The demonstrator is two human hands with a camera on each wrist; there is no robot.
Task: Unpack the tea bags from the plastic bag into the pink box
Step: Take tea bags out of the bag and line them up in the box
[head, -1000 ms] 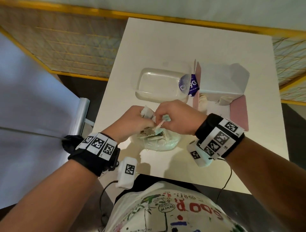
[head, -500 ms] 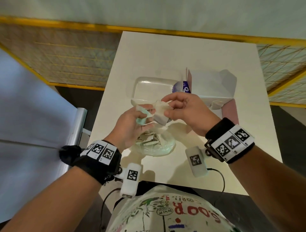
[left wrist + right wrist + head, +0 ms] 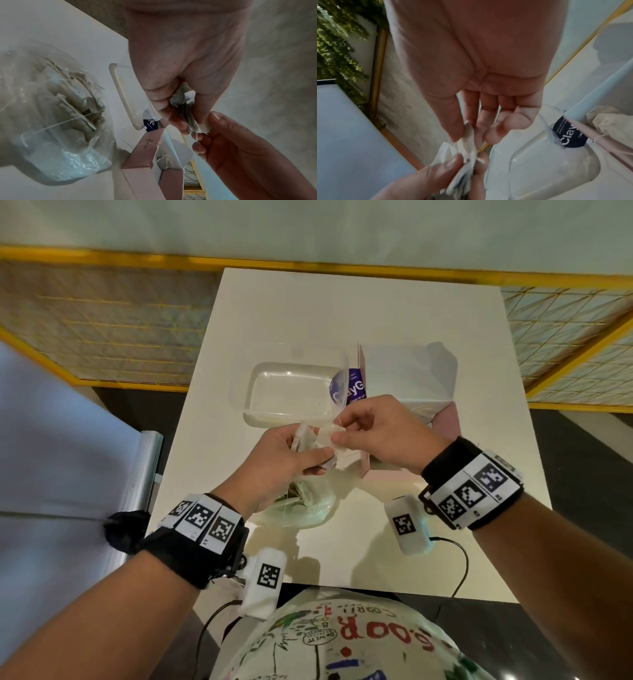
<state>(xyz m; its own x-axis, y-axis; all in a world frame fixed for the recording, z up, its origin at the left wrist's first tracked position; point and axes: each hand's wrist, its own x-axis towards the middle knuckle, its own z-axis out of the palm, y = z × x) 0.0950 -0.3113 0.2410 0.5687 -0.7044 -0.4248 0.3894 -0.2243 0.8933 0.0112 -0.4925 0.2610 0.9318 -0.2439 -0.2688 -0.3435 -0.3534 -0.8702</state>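
Note:
Above the white table [image 3: 342, 313], my left hand [image 3: 308, 451] grips a small bunch of pale tea bags [image 3: 317, 440]. My right hand [image 3: 337, 429] pinches the end of one tea bag [image 3: 203, 128] of that bunch between thumb and forefinger. Under my left wrist lies the clear plastic bag [image 3: 305, 510], open, with several tea bags and their strings inside [image 3: 72, 100]. The pink box [image 3: 447, 426] stands open to the right, its white lid [image 3: 407, 378] raised. At least one tea bag [image 3: 164, 161] lies inside it.
An empty clear plastic tub [image 3: 291, 392] with a purple label [image 3: 352, 386] stands just beyond my hands, touching the pink box's left side. A yellow-framed mesh fence [image 3: 102, 316] surrounds the table. A cable [image 3: 459, 563] trails off the near edge.
Both hands rose from the plastic bag with tea bags. The right hand now pinches one bag at the left hand's bunch, closer to the tub and the pink box.

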